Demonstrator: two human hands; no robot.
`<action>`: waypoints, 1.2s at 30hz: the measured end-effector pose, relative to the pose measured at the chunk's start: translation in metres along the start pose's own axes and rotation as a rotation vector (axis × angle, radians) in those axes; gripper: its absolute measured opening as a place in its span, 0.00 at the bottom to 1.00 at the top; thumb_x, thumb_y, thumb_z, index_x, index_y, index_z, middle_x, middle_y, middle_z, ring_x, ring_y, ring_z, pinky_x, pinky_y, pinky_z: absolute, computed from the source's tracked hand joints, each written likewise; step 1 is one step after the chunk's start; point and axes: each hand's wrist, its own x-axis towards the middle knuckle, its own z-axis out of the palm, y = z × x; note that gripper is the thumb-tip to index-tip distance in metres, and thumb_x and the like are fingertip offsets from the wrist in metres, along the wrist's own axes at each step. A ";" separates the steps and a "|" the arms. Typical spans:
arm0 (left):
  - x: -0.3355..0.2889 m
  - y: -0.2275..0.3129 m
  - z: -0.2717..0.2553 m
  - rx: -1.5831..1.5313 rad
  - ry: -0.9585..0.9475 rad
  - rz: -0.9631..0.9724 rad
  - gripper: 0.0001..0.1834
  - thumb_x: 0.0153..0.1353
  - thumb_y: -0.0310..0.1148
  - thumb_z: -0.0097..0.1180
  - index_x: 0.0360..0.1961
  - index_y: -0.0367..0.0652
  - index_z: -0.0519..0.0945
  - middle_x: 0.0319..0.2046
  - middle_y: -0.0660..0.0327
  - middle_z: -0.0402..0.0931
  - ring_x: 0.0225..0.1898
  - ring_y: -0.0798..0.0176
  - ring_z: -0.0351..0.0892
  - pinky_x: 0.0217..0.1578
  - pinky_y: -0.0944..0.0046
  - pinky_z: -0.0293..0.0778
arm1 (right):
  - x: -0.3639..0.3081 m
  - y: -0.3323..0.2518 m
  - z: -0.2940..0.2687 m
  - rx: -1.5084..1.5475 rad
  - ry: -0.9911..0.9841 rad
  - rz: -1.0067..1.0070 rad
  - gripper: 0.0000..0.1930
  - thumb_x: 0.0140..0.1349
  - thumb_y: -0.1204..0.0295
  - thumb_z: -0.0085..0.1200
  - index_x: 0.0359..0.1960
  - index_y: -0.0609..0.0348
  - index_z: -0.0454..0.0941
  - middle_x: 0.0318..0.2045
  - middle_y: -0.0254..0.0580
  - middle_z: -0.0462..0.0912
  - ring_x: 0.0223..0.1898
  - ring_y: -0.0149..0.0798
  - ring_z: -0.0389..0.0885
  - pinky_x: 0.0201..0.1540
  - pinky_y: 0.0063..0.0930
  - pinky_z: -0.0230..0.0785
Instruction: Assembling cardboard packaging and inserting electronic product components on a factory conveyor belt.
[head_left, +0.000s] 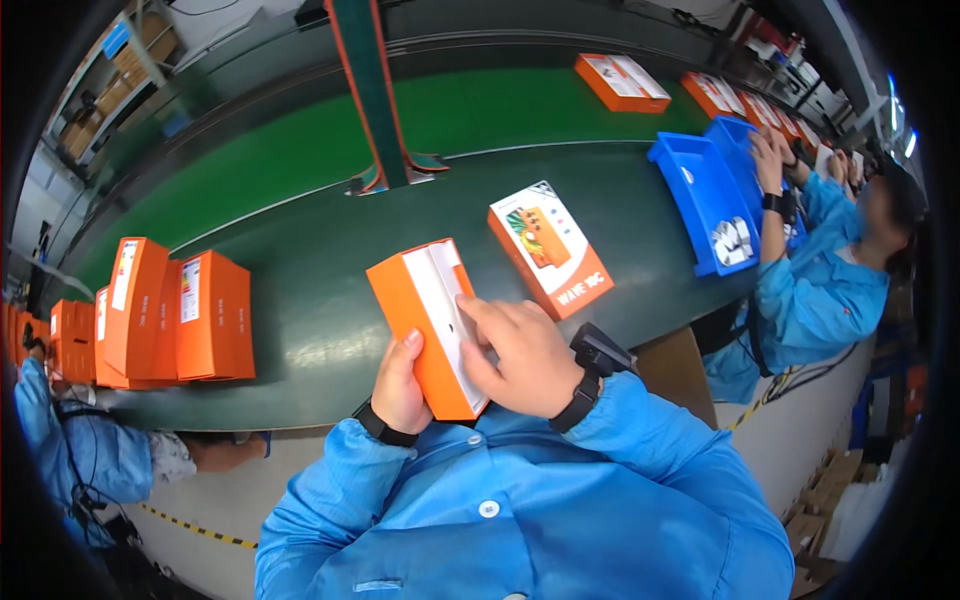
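An orange box [415, 310], its long white insert [437, 290] showing, is held tilted in front of my chest. My left hand [402, 385] grips its near left side, thumb up along the orange wall. Over the insert is my right hand [520, 355], index finger and thumb apart, fingertips touching the white surface near a small dark spot. To the right of them lies a white-topped box [552, 250] with orange sides and a printed picture. Whether that is a loose lid or a closed box, I cannot tell.
Orange boxes [215, 315] stand stacked at the left of the dark green table [320, 330]. Blue bins [695, 190] with small pale parts stand at the right, beside a co-worker [825, 290]. A green belt [270, 175] carrying open boxes [622, 83] runs behind a post [368, 100].
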 end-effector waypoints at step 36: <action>0.061 -0.032 0.040 0.181 0.248 0.092 0.31 0.82 0.30 0.47 0.80 0.34 0.55 0.71 0.45 0.72 0.73 0.53 0.72 0.76 0.52 0.67 | 0.010 0.068 -0.052 -0.486 -0.187 0.466 0.51 0.59 0.46 0.70 0.80 0.59 0.65 0.73 0.79 0.64 0.65 0.72 0.76 0.62 0.61 0.75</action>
